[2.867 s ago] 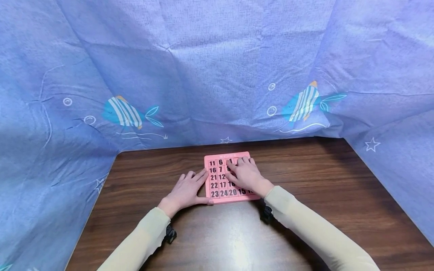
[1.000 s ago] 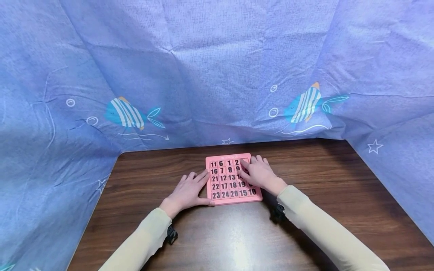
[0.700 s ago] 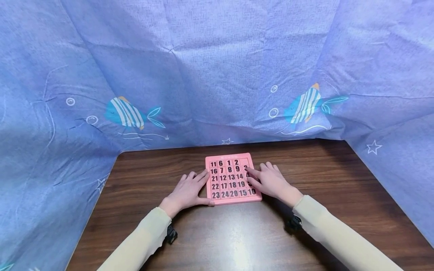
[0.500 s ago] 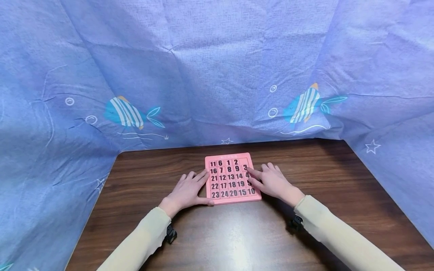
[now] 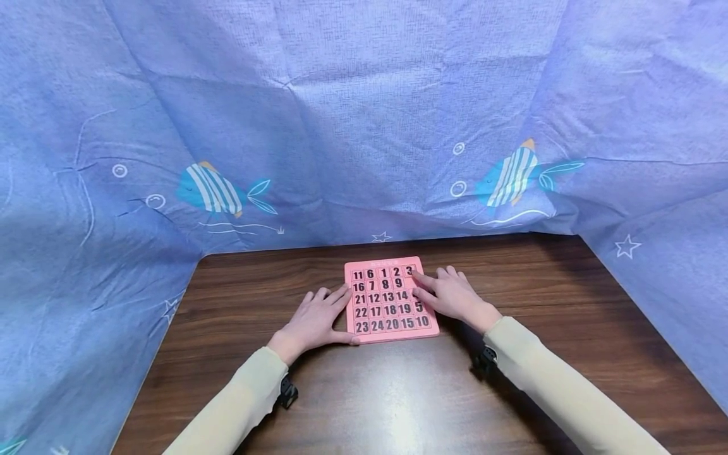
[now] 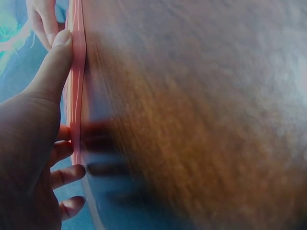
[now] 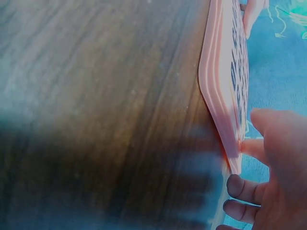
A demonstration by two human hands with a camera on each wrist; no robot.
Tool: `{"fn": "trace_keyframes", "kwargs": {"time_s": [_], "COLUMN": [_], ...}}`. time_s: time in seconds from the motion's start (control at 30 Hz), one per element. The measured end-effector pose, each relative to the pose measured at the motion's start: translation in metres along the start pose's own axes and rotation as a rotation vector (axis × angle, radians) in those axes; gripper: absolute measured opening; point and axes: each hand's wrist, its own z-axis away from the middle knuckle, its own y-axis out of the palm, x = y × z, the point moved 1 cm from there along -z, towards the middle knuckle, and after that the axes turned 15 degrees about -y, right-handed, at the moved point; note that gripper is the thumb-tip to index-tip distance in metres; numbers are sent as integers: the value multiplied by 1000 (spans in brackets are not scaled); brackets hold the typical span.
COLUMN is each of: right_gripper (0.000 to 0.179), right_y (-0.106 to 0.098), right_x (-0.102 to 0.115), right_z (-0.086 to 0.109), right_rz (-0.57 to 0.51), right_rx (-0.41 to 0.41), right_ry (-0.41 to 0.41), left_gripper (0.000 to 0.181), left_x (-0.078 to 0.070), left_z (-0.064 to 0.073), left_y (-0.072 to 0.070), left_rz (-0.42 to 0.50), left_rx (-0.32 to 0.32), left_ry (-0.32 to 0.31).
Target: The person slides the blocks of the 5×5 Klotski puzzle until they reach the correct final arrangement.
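While the number puzzle [image 5: 395,301] lies nr far edge of table [image 5: 256,284], L hand [image 5: 313,319], spread, touches puzzle's L side, prob. vs. sliding; R hand [image 5: 453,296], also spread, touches tiles [image 5: 409,270].

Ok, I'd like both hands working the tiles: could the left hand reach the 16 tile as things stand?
Probably yes: the left hand rests against the left edge of the pink board, right beside the 16 tile, and nothing covers that tile.
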Motion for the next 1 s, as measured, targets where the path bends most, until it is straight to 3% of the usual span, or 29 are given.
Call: {"fn": "trace_keyframes", "kwargs": {"time_s": [0.13, 0.37, 0.5, 1.0], "right_gripper": [54, 47, 46, 46], "right_y": [3, 6, 5, 6], "right_x": [3, 16, 19, 17], "right_z": [9, 45, 57, 51], "right_rz": [18, 55, 72, 54], "right_rx": [-31, -136, -139, -135], "right_ry": [-22, -130, -162, -145], "left_gripper": [111, 112, 113, 112], "left_x": [-1, -2, -2, -2], "left_z": [0, 4, 5, 5], "left_y": [1, -2, -4, -5], "left_rz": [-8, 4, 5, 0], "left_rx": [9, 19, 21, 9], "left_ry": [-6, -5, -11, -2]}}
